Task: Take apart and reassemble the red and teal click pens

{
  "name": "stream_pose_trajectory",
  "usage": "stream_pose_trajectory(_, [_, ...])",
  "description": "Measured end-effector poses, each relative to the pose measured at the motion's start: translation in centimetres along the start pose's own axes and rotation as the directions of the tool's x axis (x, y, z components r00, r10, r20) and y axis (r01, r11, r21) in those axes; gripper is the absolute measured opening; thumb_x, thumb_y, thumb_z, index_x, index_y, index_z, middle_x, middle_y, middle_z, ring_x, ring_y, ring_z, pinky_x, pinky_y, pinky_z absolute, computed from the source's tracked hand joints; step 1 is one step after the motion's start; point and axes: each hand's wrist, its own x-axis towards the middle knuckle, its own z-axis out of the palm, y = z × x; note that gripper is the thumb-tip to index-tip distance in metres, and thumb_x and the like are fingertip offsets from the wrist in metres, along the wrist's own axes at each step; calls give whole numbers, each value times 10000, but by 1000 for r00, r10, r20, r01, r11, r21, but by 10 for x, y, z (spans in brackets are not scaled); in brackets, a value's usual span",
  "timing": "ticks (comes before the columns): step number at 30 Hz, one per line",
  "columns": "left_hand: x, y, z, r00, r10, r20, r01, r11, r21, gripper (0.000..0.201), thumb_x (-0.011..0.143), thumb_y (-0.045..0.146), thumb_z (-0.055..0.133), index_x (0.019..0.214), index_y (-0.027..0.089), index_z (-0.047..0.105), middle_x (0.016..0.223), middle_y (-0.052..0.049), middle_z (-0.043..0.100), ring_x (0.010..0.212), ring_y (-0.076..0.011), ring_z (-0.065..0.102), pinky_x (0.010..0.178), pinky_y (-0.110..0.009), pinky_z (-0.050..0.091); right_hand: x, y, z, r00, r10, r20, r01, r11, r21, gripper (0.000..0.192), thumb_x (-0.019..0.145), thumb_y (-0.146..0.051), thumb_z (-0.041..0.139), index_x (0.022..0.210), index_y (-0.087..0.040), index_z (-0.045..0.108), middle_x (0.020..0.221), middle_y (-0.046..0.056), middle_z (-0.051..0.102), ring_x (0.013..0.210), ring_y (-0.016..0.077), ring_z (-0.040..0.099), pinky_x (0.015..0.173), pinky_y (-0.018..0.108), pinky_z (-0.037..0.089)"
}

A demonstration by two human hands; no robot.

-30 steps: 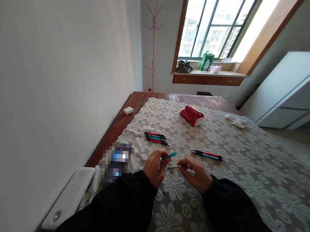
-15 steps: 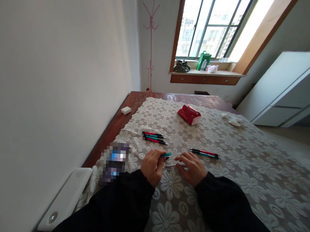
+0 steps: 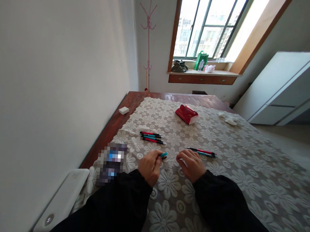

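My left hand (image 3: pixel 149 166) grips a teal pen barrel (image 3: pixel 163 154), whose tip pokes out to the right of my fingers. My right hand (image 3: pixel 191 165) pinches a thin pale refill (image 3: pixel 171 160) that points left toward the barrel's end. Both hands hover just above a lace flower-pattern cloth (image 3: pixel 221 159) on a wooden table. Beyond my left hand lies a bunch of red and teal pens (image 3: pixel 151 137). Two more pens (image 3: pixel 201 152) lie just past my right hand.
A red book-like pack (image 3: pixel 186 114) lies farther back, a small white box (image 3: pixel 124 110) sits on the bare wood at left, and crumpled white bits (image 3: pixel 228 118) at right. A blurred object (image 3: pixel 111 161) and a white device (image 3: pixel 64 198) lie near my left arm. A wall runs along the left.
The teal barrel has tilted down and slid deeper into my left hand. The refill in my right hand has come closer to its end. The camera view has shifted slightly.
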Motion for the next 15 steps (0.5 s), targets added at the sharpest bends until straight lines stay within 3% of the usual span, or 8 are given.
stream_pose_trajectory(4, [1,1,-1,999,30,26,-30,999,-21,179,911,154,427,979,207,584,834,-19,641,847,-189,583,769,-298,415,1,8,-3,999,-5,49,4,1000,29,84,884,-225,576,842,-227,649,918,46,648,908,222,566,829,360,399])
stream_pose_trajectory(7, [1,1,0,998,47,37,-46,998,-33,177,902,149,439,965,206,594,808,-15,644,829,-189,586,763,-299,413,3,16,-16,998,-22,66,15,994,109,124,900,-219,529,851,-206,642,866,53,638,835,200,575,779,331,429])
stream_pose_trajectory(11, [2,1,0,998,45,47,-43,998,-40,173,890,139,446,952,201,595,804,-15,655,787,-180,601,728,-291,407,1,22,-28,967,-111,229,70,981,182,119,875,-192,515,838,-198,628,776,36,612,733,172,566,687,289,434])
stream_pose_trajectory(15, [1,2,0,996,45,75,-43,999,-17,173,894,152,437,966,201,586,761,-5,643,713,-166,593,697,-287,398,-3,21,-22,932,-145,332,88,979,181,91,832,-181,547,845,-210,632,811,35,622,753,178,577,687,283,439])
